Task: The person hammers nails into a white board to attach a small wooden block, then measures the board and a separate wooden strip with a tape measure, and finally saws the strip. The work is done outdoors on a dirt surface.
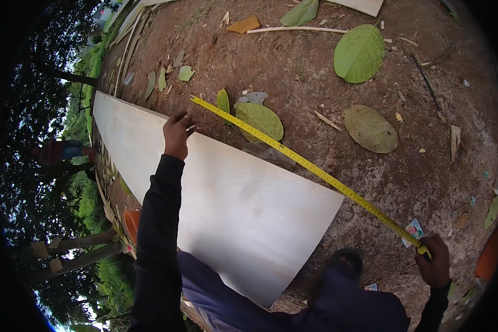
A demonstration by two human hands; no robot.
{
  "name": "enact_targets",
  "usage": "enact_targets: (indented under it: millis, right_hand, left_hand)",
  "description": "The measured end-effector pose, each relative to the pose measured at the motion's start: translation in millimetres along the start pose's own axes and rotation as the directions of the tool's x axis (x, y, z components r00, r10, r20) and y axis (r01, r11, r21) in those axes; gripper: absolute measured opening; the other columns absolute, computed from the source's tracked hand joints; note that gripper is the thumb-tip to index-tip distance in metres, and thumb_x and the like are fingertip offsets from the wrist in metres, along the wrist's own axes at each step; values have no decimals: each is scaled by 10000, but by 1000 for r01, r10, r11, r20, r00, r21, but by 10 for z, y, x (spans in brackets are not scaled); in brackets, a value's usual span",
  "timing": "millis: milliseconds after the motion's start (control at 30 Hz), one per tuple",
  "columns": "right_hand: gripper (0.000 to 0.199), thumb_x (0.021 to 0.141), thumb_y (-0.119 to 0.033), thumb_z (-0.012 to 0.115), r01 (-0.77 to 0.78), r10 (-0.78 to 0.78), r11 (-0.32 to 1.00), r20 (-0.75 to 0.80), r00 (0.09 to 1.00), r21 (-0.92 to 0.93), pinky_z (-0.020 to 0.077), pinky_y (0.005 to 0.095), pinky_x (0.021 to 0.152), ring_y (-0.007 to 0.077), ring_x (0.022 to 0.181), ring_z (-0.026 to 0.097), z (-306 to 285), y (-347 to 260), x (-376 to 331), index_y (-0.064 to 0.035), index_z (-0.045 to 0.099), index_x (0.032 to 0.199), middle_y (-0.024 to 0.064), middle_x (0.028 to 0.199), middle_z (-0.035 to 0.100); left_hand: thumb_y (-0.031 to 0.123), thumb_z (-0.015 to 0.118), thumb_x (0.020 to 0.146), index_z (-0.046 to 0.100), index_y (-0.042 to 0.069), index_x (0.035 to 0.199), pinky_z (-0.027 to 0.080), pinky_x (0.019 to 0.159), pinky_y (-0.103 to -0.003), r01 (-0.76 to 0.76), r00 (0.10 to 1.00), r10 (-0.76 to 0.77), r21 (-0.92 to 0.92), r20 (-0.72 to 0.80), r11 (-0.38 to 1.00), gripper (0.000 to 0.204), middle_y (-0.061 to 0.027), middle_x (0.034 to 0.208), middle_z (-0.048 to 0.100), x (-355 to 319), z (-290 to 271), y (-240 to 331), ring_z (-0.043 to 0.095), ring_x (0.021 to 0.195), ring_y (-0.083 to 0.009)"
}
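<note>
Tape [304, 161] stretched out beside the board [249, 210].
Its long axis slants along the board's far edge, free end pointing far-left, case [424, 252] right of the board. The right hand [434, 261] has its fingers clamped on the case; the left hand [177, 134], at the board's far edge, has fingers apart.

You're looking at a broad green leaf [359, 53] lying on brown soil [310, 69]. Below that leaf, a browning leaf [371, 129] is lying flat. Left of it, a pale stick [299, 28] is stretching; farther left, an orange-brown scrap [243, 24] is sitting. To its right, a dark twig [426, 84] is slanting.
</note>
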State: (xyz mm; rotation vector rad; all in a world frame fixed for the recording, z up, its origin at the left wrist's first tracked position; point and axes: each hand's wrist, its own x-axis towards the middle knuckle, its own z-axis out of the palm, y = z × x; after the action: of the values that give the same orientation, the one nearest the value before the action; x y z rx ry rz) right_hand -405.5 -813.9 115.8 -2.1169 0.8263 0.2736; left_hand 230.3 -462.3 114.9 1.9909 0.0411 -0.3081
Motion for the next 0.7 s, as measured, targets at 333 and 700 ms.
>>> enact_targets:
  millis: [333,700]
  right_hand:
    - [323,696,-40,739,31,-31,1000,98,995,1,494,461,699,371,813,619,-45,441,344,2,680,1011,173,914,573]
    - [347,684,-43,728,27,-31,999,116,993,34,493,468,702,375,827,626,63,260,443,0,676,1025,173,919,574]
  left_hand:
    - [87,557,980,688,-52,1253,442,1055,-320,-208,973,126,493,195,845,333,-111,1206,728,208,-395,-173,639,1158,-194]
    - [-16,581,920,700,-30,1271,464,1068,-333,-230,966,85,667,242,709,370,-125,1248,729,363,-514,-228,654,1186,-216]
